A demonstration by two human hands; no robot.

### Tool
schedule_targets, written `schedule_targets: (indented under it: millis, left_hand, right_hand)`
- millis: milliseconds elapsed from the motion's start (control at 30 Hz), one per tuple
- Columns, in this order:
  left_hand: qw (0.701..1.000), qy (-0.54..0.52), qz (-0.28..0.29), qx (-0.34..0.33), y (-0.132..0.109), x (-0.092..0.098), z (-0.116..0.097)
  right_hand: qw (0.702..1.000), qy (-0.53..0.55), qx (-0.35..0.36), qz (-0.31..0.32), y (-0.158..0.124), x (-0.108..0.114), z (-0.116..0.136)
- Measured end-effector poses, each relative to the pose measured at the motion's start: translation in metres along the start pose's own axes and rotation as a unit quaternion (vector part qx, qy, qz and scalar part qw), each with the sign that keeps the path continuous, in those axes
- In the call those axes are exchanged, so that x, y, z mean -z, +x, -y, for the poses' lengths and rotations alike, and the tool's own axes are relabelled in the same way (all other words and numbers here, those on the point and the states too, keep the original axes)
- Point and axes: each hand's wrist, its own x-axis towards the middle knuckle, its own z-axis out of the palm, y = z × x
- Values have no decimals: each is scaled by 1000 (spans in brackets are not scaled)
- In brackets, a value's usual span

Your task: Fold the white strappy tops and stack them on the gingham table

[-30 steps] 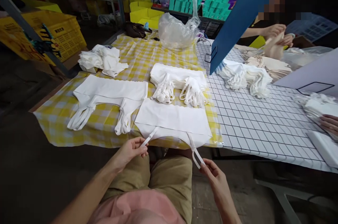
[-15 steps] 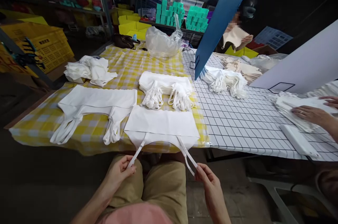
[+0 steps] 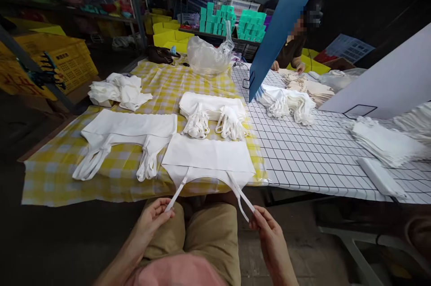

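A white camisole top [image 3: 208,153] lies flat at the table's front edge, its two straps hanging toward me. My left hand [image 3: 156,215] pinches the end of the left strap. With my right hand [image 3: 266,223] I pinch the right strap, whose loop shows beside the fingers. Both straps are drawn out past the edge, above my lap. Just behind lies a stack of folded white tops [image 3: 212,106] with bunched straps. To the left rests another white top or small stack [image 3: 129,126], straps toward me.
A crumpled white cloth pile [image 3: 119,90] and a clear plastic bag [image 3: 208,55] sit on the yellow checked cloth [image 3: 161,79]. A blue panel [image 3: 284,30] stands on the grid-patterned cloth [image 3: 286,151]. More white garments [image 3: 387,140] lie right. A co-worker [image 3: 292,50] sits beyond.
My two hands keep their pinch on the straps, almost still. The hands at the right-hand pile have gone from view. The far co-worker has lowered the beige piece to the table.
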Motion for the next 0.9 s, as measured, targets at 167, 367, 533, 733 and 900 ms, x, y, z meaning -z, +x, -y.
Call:
schedule_targets:
  millis: [167,367,533,733,900]
  left_hand:
    - [1000,-14,2,-10,-7,-2,-4]
    - [996,-78,-25,-27,-16,-5,-16]
    - [987,-148,-50,-45,-21,-6,-22]
    - [976,-193,-67,-76,-24,-5,-24]
    - [977,-166,-81,-104,-26,-4,-26]
  right_hand:
    - [996,89,-12,-2,-2,-5,5]
    - [993,120,-14,0,-5,-9,9]
    - [992,123,-16,5,-8,-12,11]
    - [989,145,-22,-10,-10,-14,18]
    - [989,145,-28,-17,-11,-14,21]
